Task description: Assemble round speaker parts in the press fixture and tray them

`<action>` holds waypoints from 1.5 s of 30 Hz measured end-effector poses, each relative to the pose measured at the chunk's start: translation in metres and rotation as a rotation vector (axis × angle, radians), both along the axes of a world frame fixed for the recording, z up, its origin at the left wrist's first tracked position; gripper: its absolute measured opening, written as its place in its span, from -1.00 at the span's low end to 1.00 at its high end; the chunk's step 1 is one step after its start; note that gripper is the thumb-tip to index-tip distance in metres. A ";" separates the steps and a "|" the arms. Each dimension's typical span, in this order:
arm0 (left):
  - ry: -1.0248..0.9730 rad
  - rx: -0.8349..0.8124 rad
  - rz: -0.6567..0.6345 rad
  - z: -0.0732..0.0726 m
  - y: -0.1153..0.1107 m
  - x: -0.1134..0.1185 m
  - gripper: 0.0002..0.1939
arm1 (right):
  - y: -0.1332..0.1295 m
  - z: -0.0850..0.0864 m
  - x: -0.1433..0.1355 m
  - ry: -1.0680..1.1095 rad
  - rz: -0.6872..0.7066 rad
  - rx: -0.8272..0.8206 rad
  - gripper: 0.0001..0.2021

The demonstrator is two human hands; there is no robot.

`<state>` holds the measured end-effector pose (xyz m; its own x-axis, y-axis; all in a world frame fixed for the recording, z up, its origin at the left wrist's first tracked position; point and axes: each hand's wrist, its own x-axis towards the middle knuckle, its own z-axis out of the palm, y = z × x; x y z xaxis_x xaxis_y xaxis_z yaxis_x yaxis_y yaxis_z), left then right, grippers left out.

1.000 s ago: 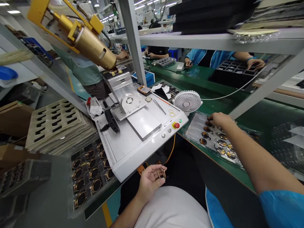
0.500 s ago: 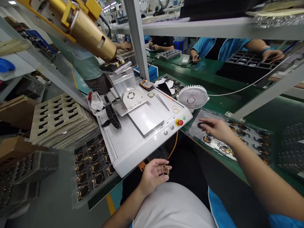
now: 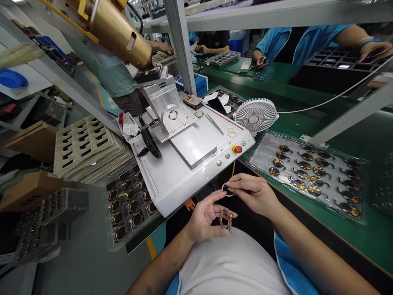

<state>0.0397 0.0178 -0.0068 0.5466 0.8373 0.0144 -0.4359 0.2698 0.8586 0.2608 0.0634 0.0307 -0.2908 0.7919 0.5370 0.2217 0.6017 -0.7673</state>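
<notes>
My left hand (image 3: pixel 205 219), low in front of my body, is closed with thumb and fingers on a gold ring-shaped watch case (image 3: pixel 225 220). My right hand (image 3: pixel 253 192) pinches a small round disc (image 3: pixel 227 189), dark inside with a pale rim, just above the case. The left index fingertip reaches the disc's edge. The disc and the case are apart. To the right, a clear plastic tray (image 3: pixel 273 143) carries several round dark parts (image 3: pixel 302 174) with curled tails and amber patches.
A white machine base (image 3: pixel 172 192) with buttons and a red stop knob (image 3: pixel 238 149) stands ahead. Tweezers (image 3: pixel 215 123) and yellow rings (image 3: pixel 232 134) lie on it. Beyond are a white fan (image 3: pixel 256 115) and co-workers. At left are gold-rimmed cases (image 3: pixel 136 219) and stacked trays (image 3: pixel 82 147).
My right hand has moved from the right-hand tray to my left hand, bringing the round disc. My left hand, still holding the watch case, has shifted slightly right. The camera view has shifted a little.
</notes>
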 end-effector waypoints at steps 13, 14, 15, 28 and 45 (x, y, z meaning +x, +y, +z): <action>-0.057 -0.151 0.162 -0.006 0.002 -0.016 -0.09 | 0.047 0.014 -0.027 0.010 -0.050 -0.346 -0.78; -0.052 -0.139 0.174 -0.005 0.001 -0.017 -0.08 | 0.061 0.018 -0.032 0.066 -0.108 -0.452 -0.76; -0.041 -0.123 0.178 -0.003 0.001 -0.018 -0.05 | 0.076 0.022 -0.037 0.112 -0.162 -0.547 -0.74; 0.381 0.413 0.372 -0.013 -0.028 -0.031 0.10 | 0.041 0.001 -0.046 0.175 -0.243 -0.628 -0.57; 0.410 0.571 0.288 -0.020 -0.012 -0.017 0.00 | -0.006 -0.004 -0.048 0.382 -0.019 -0.888 -0.54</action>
